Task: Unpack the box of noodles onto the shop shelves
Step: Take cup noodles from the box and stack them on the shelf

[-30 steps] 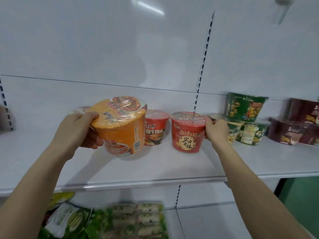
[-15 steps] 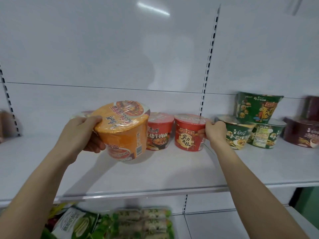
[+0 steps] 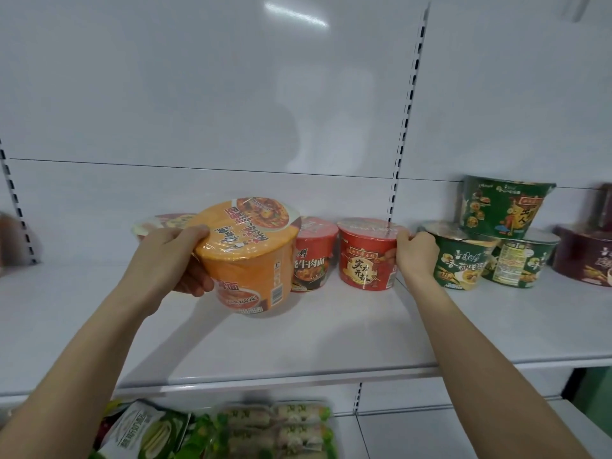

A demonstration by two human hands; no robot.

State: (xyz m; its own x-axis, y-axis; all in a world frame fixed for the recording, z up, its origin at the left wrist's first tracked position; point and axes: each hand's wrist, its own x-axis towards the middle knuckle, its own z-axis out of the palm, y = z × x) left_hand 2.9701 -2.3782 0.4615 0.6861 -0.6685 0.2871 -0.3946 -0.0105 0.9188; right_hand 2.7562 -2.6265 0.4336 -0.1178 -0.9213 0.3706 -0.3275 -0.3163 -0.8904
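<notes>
Holding: left hand (image 3: 165,260) grips tilted orange bowl (image 3: 245,260) over shelf (image 3: 298,359).
Right hand (image 3: 415,253): fingers curled round red cup (image 3: 364,260), its right side.
Edge: red cup stands far back from shelf's near lip.

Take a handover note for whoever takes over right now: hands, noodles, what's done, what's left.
Left hand grips the orange noodle bowl, tilted, low over the shelf.
Right hand holds the red noodle cup, which stands on the shelf.
Done: a second red cup between them and three green bowls to the right are shelved.
To do: set the orange bowl down. The box is out of view.
</notes>
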